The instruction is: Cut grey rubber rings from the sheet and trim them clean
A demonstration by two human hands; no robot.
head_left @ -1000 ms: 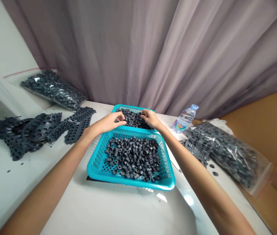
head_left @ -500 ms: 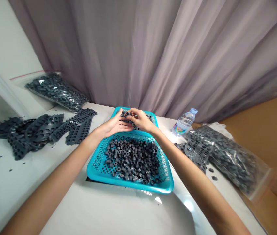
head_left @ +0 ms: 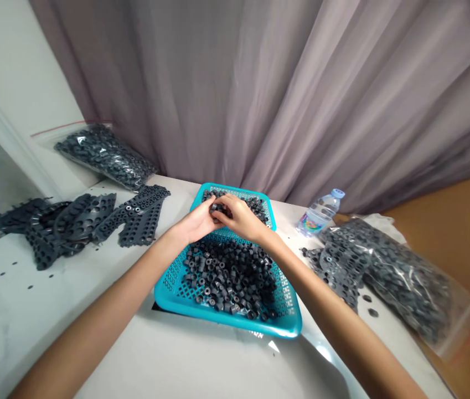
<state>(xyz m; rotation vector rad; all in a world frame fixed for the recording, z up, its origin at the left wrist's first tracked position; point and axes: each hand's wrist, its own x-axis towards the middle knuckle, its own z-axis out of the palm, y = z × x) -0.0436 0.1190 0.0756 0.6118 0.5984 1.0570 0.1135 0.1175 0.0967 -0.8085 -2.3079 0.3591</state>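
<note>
My left hand (head_left: 199, 223) is cupped over the gap between two turquoise baskets, thumb raised, fingers partly covered by my other hand. Small dark grey hollow cylinders (head_left: 218, 208) show between the two hands. My right hand (head_left: 241, 217) has curled fingers closing over these pieces from the right, against the left palm. Below them the near turquoise basket (head_left: 226, 320) holds a heap of similar dark grey cylinders (head_left: 235, 277). Just behind, the far turquoise basket (head_left: 274, 213) contains more such pieces, partly hidden by my hands.
Perforated dark rubbery sheets (head_left: 139, 221) lie at left, near a filled clear zip bag (head_left: 104, 155). On the right are a water bottle (head_left: 320, 213), another perforated sheet (head_left: 338, 271) and a second filled bag (head_left: 409, 277). A grey curtain (head_left: 218, 83) hangs behind.
My left hand's fingers, outstretched before, now curl in toward the right hand, and the hands are closer together. The whole view has shifted slightly.
</note>
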